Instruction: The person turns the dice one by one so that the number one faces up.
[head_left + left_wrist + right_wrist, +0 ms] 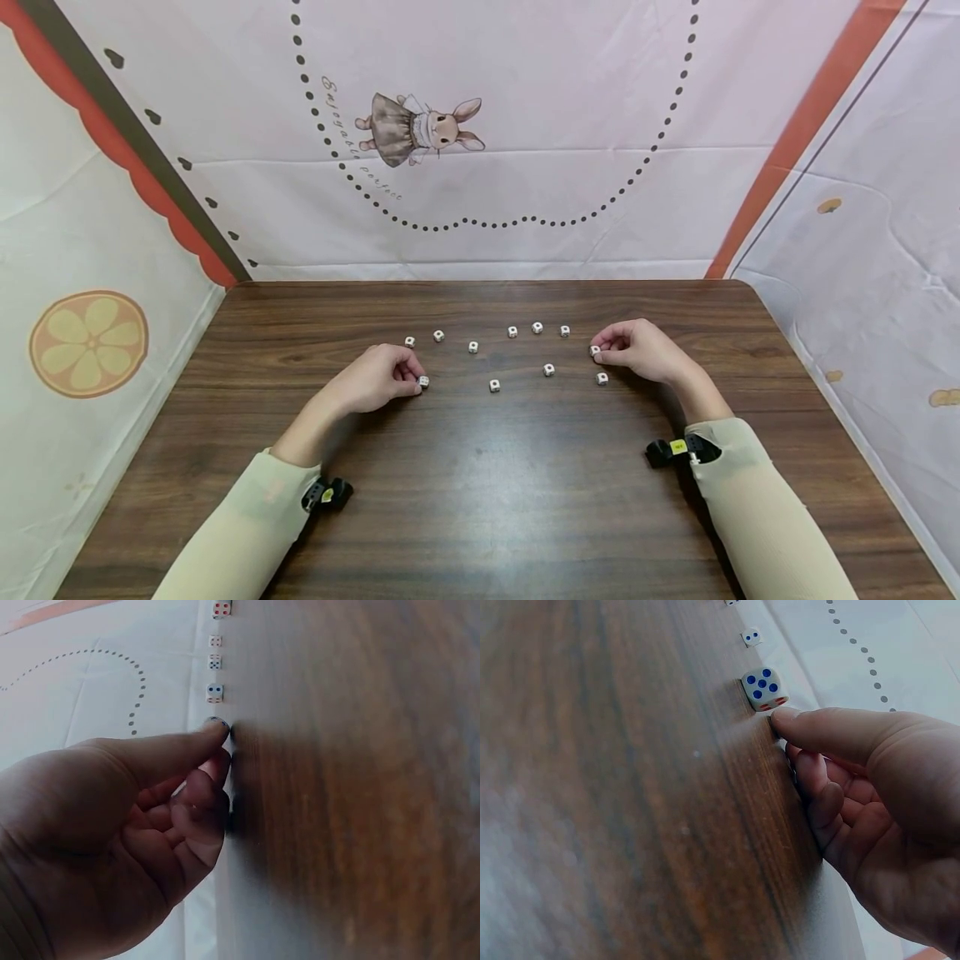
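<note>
Several small white dice are spread over the brown wooden table [480, 500]. At the left of the group, my left hand [377, 379] pinches a die [423, 382] between thumb and fingers, low at the tabletop. My right hand [643, 348] pinches another die [595, 351] at the right end. In the right wrist view, a die with blue and red pips [762, 688] stands just beyond the right thumb tip, and my right fingers hide the pinched one. The left wrist view shows my left thumb over its die, with a blue-pipped die [214, 693] farther off.
Between the hands lie more dice, among them a near one [494, 386] and a far one [537, 327]. Behind the left hand sits another die [409, 342]. A printed cloth [525, 183] hangs along the table's back edge and both sides.
</note>
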A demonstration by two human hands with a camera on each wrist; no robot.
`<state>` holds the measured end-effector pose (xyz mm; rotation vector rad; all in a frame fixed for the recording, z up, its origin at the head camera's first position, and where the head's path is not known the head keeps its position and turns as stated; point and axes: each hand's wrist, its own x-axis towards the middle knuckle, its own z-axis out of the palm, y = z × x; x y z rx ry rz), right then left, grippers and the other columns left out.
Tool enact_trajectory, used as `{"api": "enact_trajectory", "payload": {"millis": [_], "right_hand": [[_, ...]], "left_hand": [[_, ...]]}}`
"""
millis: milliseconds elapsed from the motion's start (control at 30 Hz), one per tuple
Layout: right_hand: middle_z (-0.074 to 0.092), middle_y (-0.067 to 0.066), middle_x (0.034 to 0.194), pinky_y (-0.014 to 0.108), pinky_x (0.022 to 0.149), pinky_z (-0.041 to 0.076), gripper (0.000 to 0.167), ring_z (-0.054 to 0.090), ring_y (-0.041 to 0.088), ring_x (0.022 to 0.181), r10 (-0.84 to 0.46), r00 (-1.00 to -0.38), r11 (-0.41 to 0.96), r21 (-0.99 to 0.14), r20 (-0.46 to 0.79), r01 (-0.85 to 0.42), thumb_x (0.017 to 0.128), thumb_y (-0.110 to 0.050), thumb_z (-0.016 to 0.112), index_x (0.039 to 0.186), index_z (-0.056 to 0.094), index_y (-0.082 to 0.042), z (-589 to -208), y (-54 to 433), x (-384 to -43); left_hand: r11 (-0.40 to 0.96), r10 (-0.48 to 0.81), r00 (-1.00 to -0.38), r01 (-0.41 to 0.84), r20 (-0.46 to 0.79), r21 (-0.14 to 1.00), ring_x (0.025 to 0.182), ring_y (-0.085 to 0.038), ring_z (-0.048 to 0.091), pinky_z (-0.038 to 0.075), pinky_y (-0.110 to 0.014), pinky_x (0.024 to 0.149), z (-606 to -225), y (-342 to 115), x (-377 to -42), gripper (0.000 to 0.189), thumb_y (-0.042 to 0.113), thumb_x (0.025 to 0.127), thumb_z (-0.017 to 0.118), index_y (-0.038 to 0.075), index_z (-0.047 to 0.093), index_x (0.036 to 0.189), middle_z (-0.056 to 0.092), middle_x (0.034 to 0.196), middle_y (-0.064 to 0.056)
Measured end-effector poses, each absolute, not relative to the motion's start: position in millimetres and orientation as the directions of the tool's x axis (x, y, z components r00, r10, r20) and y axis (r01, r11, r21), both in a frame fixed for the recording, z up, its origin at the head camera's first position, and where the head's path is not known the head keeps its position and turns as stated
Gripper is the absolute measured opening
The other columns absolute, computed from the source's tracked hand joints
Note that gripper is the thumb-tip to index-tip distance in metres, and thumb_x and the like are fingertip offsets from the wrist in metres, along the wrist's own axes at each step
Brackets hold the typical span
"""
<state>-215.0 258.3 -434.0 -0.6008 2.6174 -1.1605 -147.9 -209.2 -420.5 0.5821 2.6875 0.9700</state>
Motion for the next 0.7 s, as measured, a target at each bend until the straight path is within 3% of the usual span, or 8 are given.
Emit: {"api": "enact_trajectory", "payload": {"millis": [367, 700], "right_hand": [[0.071, 0.003, 0.085, 0.025, 0.070, 0.049, 0.013, 0.062, 0.016, 0.079, -0.453, -0.891, 0.611, -0.736, -0.021, -0.293, 0.094, -0.010, 0.082, 0.105, 0.079, -0.004, -435.9, 258.8, -216.9], [0.071, 0.002, 0.085, 0.026, 0.070, 0.049, 0.013, 0.063, 0.017, 0.079, -0.455, -0.890, 0.610, -0.736, -0.022, -0.294, 0.094, -0.010, 0.082, 0.105, 0.079, -0.004, -436.0, 259.1, -216.2]], "left_hand": [[0.709, 0.435, -0.897, 0.290, -0.075, 0.643, 0.074, -0.011, 0.063, 0.051, -0.031, 0.072, -418.0, -208.5, -146.5, 0.015, 0.004, 0.089, 0.084, 0.006, 0.075, 0.101, 0.067, 0.079, 0.005], [0.711, 0.443, -0.895, 0.319, -0.047, 0.627, 0.072, -0.009, 0.061, 0.049, -0.031, 0.072, -421.0, -203.0, -147.6, 0.020, 0.012, 0.087, 0.088, 0.008, 0.077, 0.103, 0.066, 0.076, 0.008]]}}
